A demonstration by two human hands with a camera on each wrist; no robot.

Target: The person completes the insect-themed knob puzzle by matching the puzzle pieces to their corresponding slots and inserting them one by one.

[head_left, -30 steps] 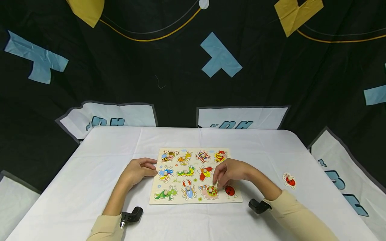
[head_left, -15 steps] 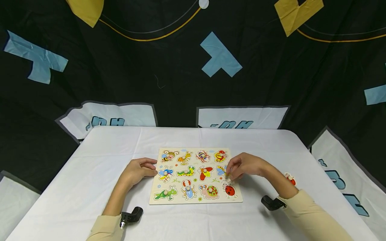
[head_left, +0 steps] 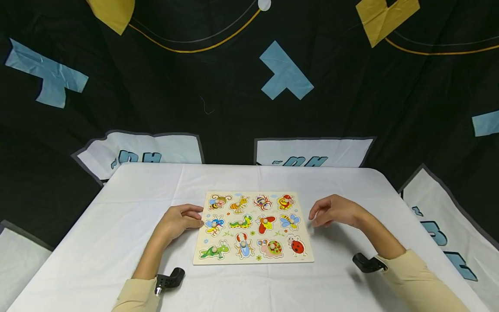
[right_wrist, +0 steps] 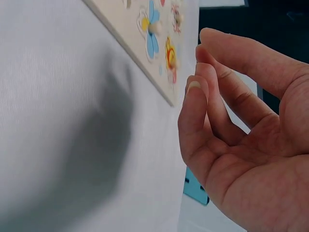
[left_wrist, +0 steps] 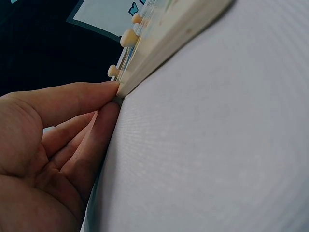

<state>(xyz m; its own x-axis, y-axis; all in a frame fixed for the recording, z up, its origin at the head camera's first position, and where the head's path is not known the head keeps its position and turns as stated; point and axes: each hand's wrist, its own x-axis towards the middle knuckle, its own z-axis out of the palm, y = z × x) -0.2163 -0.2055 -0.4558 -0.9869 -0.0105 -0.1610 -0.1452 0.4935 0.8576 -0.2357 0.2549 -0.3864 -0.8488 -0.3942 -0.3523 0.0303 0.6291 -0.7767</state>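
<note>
A wooden insect puzzle board [head_left: 228,261] lies flat on the white table, with knobbed pieces in its shapes. At its left edge my left hand [head_left: 179,224] pinches the board between thumb and fingers, as the left wrist view shows at the edge [left_wrist: 159,50]. My right hand [head_left: 337,211] hovers just off the board's right edge, fingers loosely curled and holding nothing. Nearest to it is the blue-winged bee piece [head_left: 290,222], lying in its shape with its knob up. Below that, the ladybug picture [head_left: 297,247] shows no knob.
A white cloth covers the table [head_left: 234,288]. Black wrist devices [head_left: 368,263] sit at both cuffs. Behind the table hangs a black curtain [head_left: 230,117] with blue and yellow shapes. The loose ladybug piece seen earlier is out of sight at the right forearm.
My right hand has moved right, from above the board to beyond its edge, letting go of the blue-winged bee piece. My left hand and the board have not moved.
</note>
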